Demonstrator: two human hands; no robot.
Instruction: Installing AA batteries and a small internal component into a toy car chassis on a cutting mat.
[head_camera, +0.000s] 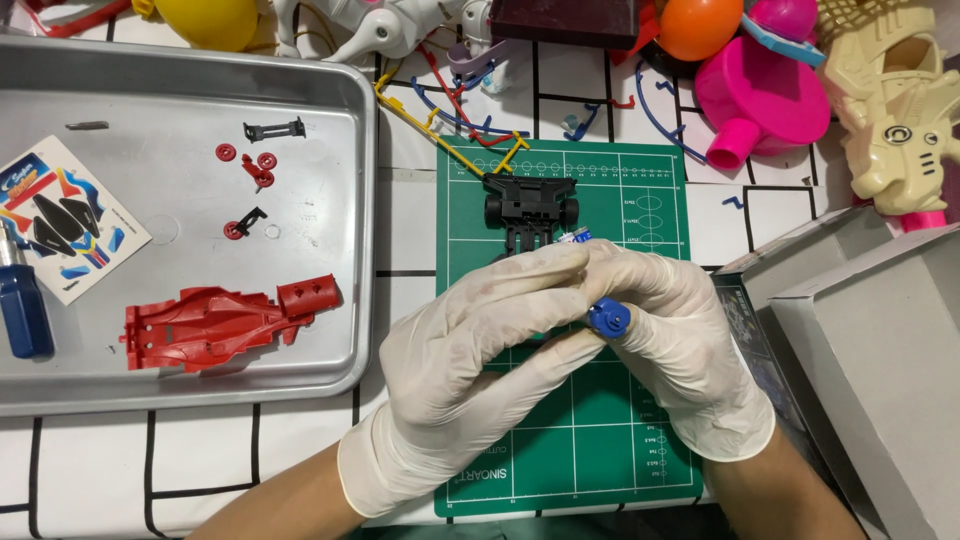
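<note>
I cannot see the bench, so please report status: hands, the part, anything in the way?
Left hand and right hand gloved, both closed on black chassis over green mat. Right also holds blue screwdriver. Nothing in the way.

Work surface: a table (200, 455) covered by a white cloth with a black grid. Landmark: the green cutting mat (600, 440), lying flat at centre. Left of the mat, touching the cloth, a metal tray (340, 230). Right of the mat, a grey cardboard box (880, 350). Beyond the mat's far edge lie coloured plastic sprues (450, 100), a pink plastic toy (760, 95) and a cream toy gun (895, 110).
</note>
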